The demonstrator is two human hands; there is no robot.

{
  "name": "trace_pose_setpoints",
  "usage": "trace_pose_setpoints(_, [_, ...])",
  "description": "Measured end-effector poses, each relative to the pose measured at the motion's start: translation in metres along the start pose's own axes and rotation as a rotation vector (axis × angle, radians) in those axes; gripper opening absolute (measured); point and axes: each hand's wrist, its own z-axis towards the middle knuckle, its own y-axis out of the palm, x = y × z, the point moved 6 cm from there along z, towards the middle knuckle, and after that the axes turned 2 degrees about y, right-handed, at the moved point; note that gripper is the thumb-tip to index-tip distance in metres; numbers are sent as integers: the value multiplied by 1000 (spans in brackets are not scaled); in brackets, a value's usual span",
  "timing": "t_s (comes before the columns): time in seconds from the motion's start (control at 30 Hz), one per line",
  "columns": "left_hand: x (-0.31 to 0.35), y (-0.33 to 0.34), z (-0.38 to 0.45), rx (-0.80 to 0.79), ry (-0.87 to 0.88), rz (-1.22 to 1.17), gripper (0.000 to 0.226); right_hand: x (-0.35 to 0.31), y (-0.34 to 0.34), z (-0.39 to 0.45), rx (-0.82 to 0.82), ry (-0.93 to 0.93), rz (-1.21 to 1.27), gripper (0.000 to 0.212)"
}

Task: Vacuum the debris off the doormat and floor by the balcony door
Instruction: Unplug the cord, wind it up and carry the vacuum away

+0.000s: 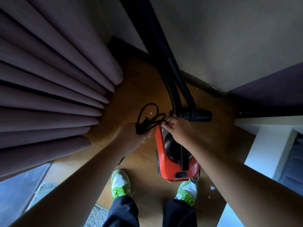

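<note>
Both bare forearms reach down and forward from the bottom corners, over 2 green-and-white sneakers (120, 182) planted on the brown wooden floor (142, 174). Between the sneakers and the hands sits the red canister vacuum cleaner with a black top (173, 154), its long axis running from the feet away toward the wall; its ribbed black hose (171, 89) and black wand rise from the far end, and the flat black floor nozzle (198, 114) lies crosswise just beyond it. The bundled black power cord (147, 119) hangs in loops just left of the vacuum's far end. The left hand (131, 136) holds the bundle from below, fingers curled around it, while the right hand (177, 127), directly over the vacuum's front, pinches a strand; the cord spans the gap between them, equally near both. Unwinding it looks like the step in hand. The pale shaggy doormat (44, 188) lies behind, at lower left beside the glass door, and pale crumbs (151, 113) dot the floor near the cord. Purple pleated curtains (49, 79) fill the left. No brand or writing is legible.
</note>
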Motion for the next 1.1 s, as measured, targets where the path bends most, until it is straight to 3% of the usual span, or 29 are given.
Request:
trace_pose_setpoints(0.07, [-12, -11, 4, 59, -28, 90, 31, 10, 4, 4, -22, 33, 61, 26])
trace_pose_setpoints(0.13, [-18, -22, 7, 153, -41, 203, 60, 16, 3, 7, 51, 32, -37, 34])
trace_pose_setpoints(0.2, [-19, -28, 6, 237, -72, 163, 49, 32, -5, 5, 230, 164, -111, 52])
trace_pose_setpoints(0.27, [-18, -27, 8, 250, -44, -115, 19, 62, -4, -2, 305, 420, 24, 69])
trace_pose_setpoints(0.37, [-18, -20, 10, 258, -72, -548, 35, 99, 10, -6, 246, 605, 181, 79])
trace_pose_setpoints(0.53, [-5, -18, 17, 292, -93, -890, 25, 73, -30, 18, 398, 290, 176, 71])
trace_pose_setpoints(0.67, [6, -25, 24, 240, -73, -884, 20, -4, -83, 59, 351, -20, 221, 81])
trace_pose_setpoints(0.77, [20, -37, 28, 264, -36, -833, 53, -65, -110, 84, 276, -210, 127, 87])
trace_pose_setpoints(0.83, [30, -45, 28, 321, -32, -839, 46, -85, -117, 93, 225, -232, 72, 81])
trace_pose_setpoints(0.93, [46, -47, 27, 319, -64, -893, 8, -89, -118, 99, 168, -169, 57, 68])
trace_pose_setpoints(1.1, [68, -32, 23, 191, -41, -929, 34, -80, -112, 89, 168, -173, 160, 60])
